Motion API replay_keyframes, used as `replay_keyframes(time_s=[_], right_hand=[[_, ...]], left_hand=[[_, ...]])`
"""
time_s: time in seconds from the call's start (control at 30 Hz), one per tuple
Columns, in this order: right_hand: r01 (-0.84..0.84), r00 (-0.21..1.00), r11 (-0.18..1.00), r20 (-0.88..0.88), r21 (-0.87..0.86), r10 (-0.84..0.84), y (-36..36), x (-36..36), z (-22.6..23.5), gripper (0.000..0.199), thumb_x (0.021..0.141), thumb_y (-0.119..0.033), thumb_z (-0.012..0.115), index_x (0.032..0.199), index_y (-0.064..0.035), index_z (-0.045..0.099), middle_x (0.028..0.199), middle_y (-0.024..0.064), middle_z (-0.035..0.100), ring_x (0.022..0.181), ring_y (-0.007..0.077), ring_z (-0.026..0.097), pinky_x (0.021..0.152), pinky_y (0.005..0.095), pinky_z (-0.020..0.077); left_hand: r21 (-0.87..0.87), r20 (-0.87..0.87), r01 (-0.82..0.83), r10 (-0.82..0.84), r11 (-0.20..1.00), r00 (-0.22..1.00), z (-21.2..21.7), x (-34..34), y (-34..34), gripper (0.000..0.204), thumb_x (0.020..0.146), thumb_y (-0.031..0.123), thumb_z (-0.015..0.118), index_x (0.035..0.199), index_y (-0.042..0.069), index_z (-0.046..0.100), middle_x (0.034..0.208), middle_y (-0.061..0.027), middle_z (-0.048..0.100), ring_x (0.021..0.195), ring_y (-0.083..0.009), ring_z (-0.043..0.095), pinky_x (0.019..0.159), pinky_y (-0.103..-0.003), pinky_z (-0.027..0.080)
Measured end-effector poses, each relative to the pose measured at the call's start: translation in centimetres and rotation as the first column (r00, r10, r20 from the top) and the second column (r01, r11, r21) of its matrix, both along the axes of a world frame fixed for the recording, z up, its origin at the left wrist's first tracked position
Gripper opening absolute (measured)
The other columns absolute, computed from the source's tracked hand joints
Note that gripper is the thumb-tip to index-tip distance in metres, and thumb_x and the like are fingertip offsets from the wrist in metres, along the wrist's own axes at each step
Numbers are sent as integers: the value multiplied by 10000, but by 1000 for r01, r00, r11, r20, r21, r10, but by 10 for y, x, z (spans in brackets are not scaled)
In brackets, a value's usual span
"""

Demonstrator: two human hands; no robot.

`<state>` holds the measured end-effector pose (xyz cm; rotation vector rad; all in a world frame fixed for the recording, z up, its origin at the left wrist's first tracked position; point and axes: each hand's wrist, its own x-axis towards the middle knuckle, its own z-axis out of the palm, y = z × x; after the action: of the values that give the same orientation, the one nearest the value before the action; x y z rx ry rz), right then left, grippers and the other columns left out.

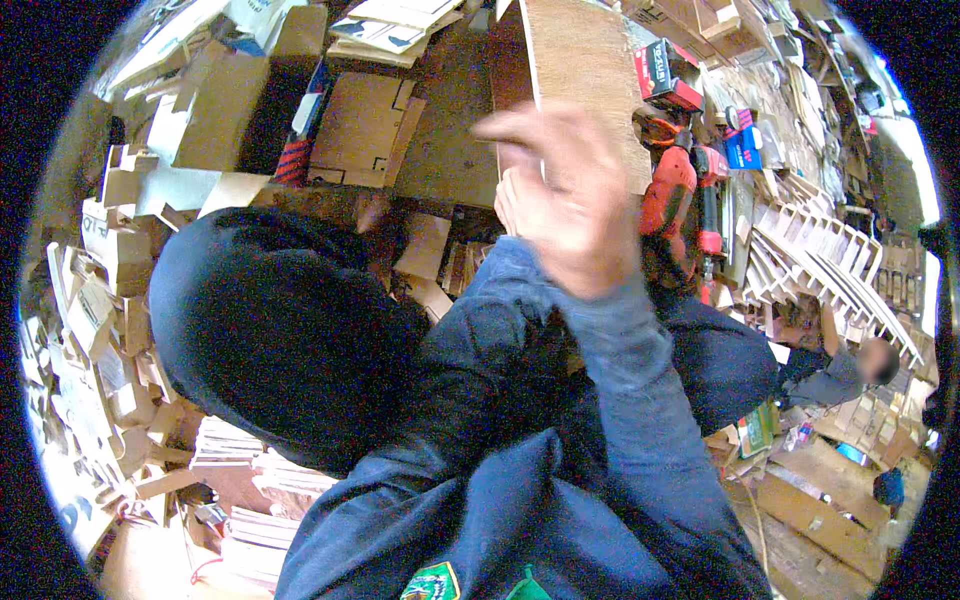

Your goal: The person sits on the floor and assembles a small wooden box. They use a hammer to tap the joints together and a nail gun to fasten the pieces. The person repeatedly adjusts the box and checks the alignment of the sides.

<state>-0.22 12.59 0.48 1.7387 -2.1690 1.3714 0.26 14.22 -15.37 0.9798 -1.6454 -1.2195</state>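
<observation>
My right hand [592, 215] is raised in front of my body and smeared by motion. One of its fingers appears to point left, and I cannot make out anything held in it. Close against it, partly covered, is my left hand [516, 200], whose fingers I cannot make out. Both hands appear over the near end of a light wooden board [588, 60]; whether they touch it I cannot tell. Just right of the hands lies a red and black power tool [668, 195], with a second red tool [710, 205] beside it.
A red box [668, 80] and a blue box [742, 145] lie beyond the tools. Cardboard [360, 130] leans at the far left. Slatted wooden pieces [815, 265] are stacked right, near another person [840, 370]. My dark-clothed knee [270, 340] fills the left. Wood offcuts [125, 370] are heaped beyond.
</observation>
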Motion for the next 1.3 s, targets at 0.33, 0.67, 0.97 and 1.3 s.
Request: replay_keyframes(time_s=[0.33,0.67,0.97,1.3], right_hand=[[296,954,930,-19,220,-299,55,-19,-22,219,836,35,645,1044,-33,635,912,77,666,812,149,654,708,295,525],[279,949,921,-225,271,-221,52,-20,-16,204,809,10,668,1000,-41,619,878,95,664,798,213,672,715,317,528],[188,978,952,-134,242,-159,50,-26,-14,116,759,58,666,838,-27,655,862,78,678,817,224,649,750,316,502],[192,971,969,-176,155,-164,53,-29,-24,176,693,62,710,807,-58,649,856,70,676,871,239,618,819,355,475]], left_hand=[[-14,-5,-15,15,1000,1000,8,1,5,609,744,479,704,1077,12,500,986,-159,515,958,-357,511,844,-450,395],[51,-24,1,0,999,1000,15,4,6,531,787,417,673,1081,9,502,989,-162,518,969,-359,503,860,-455,381],[-10,-27,2,-2,1000,1000,12,2,4,537,761,437,690,1041,18,504,970,-157,512,951,-358,499,844,-451,375],[-45,-40,-29,27,999,999,9,1,8,501,753,403,688,1020,24,500,954,-149,508,920,-353,498,818,-442,372]])
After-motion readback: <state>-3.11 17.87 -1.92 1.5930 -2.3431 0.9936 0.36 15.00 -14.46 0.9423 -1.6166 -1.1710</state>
